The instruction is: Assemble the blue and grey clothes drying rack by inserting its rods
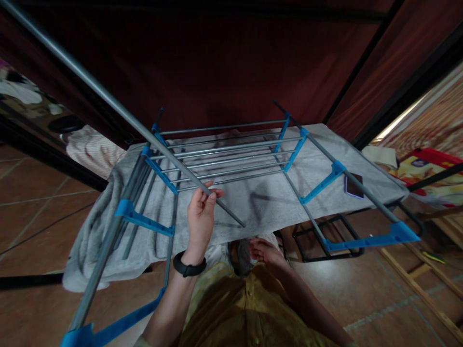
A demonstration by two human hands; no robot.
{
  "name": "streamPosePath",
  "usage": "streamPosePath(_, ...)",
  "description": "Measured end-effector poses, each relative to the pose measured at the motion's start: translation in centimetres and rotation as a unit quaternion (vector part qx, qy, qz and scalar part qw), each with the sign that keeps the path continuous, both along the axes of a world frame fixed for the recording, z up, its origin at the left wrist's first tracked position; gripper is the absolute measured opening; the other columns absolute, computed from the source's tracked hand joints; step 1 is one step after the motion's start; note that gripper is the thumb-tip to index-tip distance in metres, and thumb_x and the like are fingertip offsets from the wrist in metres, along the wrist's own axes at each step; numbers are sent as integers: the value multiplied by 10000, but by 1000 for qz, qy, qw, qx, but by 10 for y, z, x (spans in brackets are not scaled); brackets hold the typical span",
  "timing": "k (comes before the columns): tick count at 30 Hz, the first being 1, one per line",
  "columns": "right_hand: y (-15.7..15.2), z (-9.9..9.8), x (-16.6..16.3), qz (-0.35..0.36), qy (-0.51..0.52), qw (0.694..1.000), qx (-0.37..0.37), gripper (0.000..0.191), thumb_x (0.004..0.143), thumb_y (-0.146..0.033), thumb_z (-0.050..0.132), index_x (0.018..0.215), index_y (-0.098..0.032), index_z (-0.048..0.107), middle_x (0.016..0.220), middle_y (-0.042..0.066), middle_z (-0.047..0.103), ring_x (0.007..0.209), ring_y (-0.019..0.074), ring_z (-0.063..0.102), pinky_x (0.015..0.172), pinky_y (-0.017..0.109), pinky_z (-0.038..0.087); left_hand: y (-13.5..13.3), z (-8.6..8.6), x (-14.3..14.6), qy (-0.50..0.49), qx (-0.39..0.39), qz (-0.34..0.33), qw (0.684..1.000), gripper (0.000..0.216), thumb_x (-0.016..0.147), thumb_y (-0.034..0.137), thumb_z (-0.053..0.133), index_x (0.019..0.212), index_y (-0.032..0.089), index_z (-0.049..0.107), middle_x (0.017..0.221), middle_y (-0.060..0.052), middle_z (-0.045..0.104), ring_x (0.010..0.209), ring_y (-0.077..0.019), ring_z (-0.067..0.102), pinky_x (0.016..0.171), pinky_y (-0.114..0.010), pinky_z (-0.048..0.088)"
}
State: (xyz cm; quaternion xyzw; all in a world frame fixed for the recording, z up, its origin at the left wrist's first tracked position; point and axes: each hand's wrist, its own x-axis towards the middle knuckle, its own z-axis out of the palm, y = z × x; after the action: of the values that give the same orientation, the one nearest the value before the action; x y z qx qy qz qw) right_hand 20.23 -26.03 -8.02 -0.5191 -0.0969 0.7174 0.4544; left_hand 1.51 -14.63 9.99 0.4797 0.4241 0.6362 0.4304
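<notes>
My left hand (202, 212), with a black band at the wrist, is closed around a long grey metal tube (119, 108). The tube slants from the upper left down to a lower end just above the grey cloth. Close to my body, my right hand (265, 251) hangs with loosely bent fingers and nothing in it. In front of me a partly assembled drying rack (231, 152) lies on the cloth, its grey bars joined by blue plastic brackets (321, 182). Several bars span its far part; two blue-bracketed sides reach towards me.
A grey blanket (249, 207) covers the surface under the rack. Several loose tubes (135, 226) lie on its left side. A phone (354, 186) rests at the right, by a rack bar. A wooden frame (419, 270) stands on the tiled floor at right.
</notes>
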Motion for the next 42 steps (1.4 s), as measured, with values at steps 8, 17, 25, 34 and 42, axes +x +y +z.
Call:
streamPosePath(8, 1, -6, 1, 19, -28, 999, 6, 248, 644, -337, 852, 801, -232, 692, 808, 61, 759, 694, 205, 703, 666, 328, 554, 13, 7, -3, 69, 38, 9, 997, 285, 894, 300, 642, 1160, 202, 623, 882, -28, 714, 866, -167, 678, 854, -314, 505)
streamPosePath(17, 4, 21, 5, 23, -68, 996, 48, 347, 592, -460, 868, 810, -240, 712, 847, 61, 761, 745, 223, 698, 717, 351, 540, 7, -5, 13, 128, 5, -9, 992, 312, 916, 325, 599, 1197, 192, 620, 928, -41, 716, 894, -174, 679, 857, -315, 508)
streamPosePath(25, 17, 58, 18, -30, -86, 989, 117, 394, 640, -475, 849, 900, -215, 710, 913, 65, 756, 797, 204, 685, 770, 342, 534, -3, -23, 24, 168, -27, -40, 985, 282, 927, 336, 581, 1156, 189, 653, 967, -52, 733, 897, -177, 682, 819, -299, 511)
streamPosePath(34, 46, 136, 17, -133, -177, 939, 264, 213, 772, -381, 749, 914, -224, 724, 899, 37, 745, 798, 170, 660, 750, 313, 516, -15, -34, 33, 229, -4, -77, 970, 237, 949, 336, 561, 1110, 204, 674, 1076, -74, 747, 1014, -210, 692, 904, -336, 519)
streamPosePath(42, 49, 195, 18, -156, -304, 856, 388, 186, 894, -382, 652, 1000, -244, 716, 996, 46, 737, 891, 187, 670, 770, 337, 539, -22, -39, 41, 266, 25, -96, 959, 206, 961, 302, 554, 1099, 203, 670, 1023, -72, 746, 948, -205, 700, 819, -312, 527)
